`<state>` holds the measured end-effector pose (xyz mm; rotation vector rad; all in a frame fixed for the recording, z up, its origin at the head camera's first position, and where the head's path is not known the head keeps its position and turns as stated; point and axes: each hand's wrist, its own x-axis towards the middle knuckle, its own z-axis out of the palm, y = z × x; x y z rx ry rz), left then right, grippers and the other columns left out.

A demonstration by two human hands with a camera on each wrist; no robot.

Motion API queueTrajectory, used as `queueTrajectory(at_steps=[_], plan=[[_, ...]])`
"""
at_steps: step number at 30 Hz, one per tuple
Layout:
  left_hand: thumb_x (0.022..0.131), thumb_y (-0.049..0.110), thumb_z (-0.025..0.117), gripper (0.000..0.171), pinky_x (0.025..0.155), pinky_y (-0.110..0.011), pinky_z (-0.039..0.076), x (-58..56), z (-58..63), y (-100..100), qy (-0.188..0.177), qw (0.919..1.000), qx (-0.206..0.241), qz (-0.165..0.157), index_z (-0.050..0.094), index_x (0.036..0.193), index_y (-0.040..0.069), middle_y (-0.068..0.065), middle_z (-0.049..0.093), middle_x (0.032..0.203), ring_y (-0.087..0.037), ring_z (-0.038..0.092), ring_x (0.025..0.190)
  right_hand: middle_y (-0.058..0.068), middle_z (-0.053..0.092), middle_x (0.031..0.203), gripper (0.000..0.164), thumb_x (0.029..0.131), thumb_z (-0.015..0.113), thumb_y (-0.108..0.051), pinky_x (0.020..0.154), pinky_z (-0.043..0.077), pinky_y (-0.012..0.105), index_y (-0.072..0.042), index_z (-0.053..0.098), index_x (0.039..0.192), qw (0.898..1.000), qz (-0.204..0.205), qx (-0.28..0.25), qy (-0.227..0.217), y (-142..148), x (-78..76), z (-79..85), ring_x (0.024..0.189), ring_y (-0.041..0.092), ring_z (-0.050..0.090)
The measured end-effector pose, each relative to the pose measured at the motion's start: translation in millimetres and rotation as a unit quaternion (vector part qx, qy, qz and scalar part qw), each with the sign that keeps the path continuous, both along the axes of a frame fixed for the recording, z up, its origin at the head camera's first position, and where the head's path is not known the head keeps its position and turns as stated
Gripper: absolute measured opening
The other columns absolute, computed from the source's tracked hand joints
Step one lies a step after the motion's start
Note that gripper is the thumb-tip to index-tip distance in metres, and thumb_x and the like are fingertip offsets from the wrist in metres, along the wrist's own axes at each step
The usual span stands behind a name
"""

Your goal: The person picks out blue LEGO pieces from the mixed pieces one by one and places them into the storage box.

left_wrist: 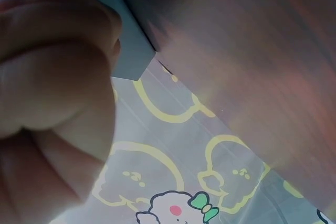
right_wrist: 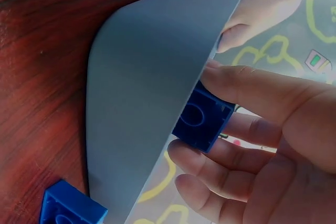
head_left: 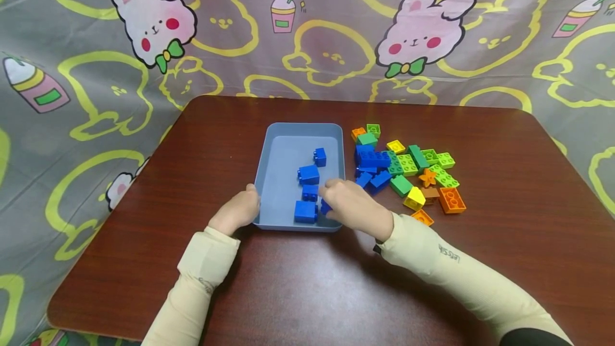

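A blue-grey tray [head_left: 281, 175] lies on the table with several blue toy bricks [head_left: 308, 174] inside, mostly toward its right half. My left hand [head_left: 238, 209] grips the tray's left rim near the front corner; in the left wrist view its curled fingers [left_wrist: 58, 77] lie against the tray wall [left_wrist: 134, 59]. Over the right rim, my right hand [head_left: 355, 207] pinches another blue brick [right_wrist: 202, 116] between thumb and fingers. That brick's hollow underside faces the right wrist camera, and the tray wall [right_wrist: 142, 77] partly covers it.
Right of the tray lies a loose pile of bricks: blue ones [head_left: 375, 159] nearest, then green [head_left: 418, 157], yellow [head_left: 414, 198] and orange [head_left: 452, 200] ones. An orange flower-shaped piece [head_left: 427, 178] sits among them. A patterned cloth [head_left: 307, 31] hangs behind the brown table [head_left: 211, 138].
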<state>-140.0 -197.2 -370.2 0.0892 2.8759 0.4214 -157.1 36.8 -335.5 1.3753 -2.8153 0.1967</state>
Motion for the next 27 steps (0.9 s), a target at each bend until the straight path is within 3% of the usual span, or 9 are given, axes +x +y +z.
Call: queueTrajectory(at_steps=[16,27], plan=[[0.094,0.008,0.035,0.038,0.075,-0.044,0.045,-0.8,0.2,-0.4,-0.014,0.9999,-0.001,0.006,0.028,0.115,-0.023,-0.03,0.057,0.084,-0.033,0.058,0.082,0.007,0.058,0.074,0.031,0.067,0.079,-0.017,0.057,0.047,0.025,-0.002,0.065,0.091,1.0,-0.007,0.021,-0.016,-4.2,-1.4,-4.1,0.066,0.017,0.054],[0.094,0.009,0.034,0.038,0.073,-0.042,0.045,-1.0,0.5,0.1,-0.021,0.9997,0.001,0.009,0.028,0.116,-0.022,-0.026,0.058,0.082,-0.03,0.058,0.078,0.007,0.06,0.075,0.031,0.066,0.08,-0.019,0.056,0.044,0.027,-0.003,0.065,0.088,0.999,-0.007,0.042,-0.002,-7.3,-3.3,-8.9,0.066,0.019,0.053]])
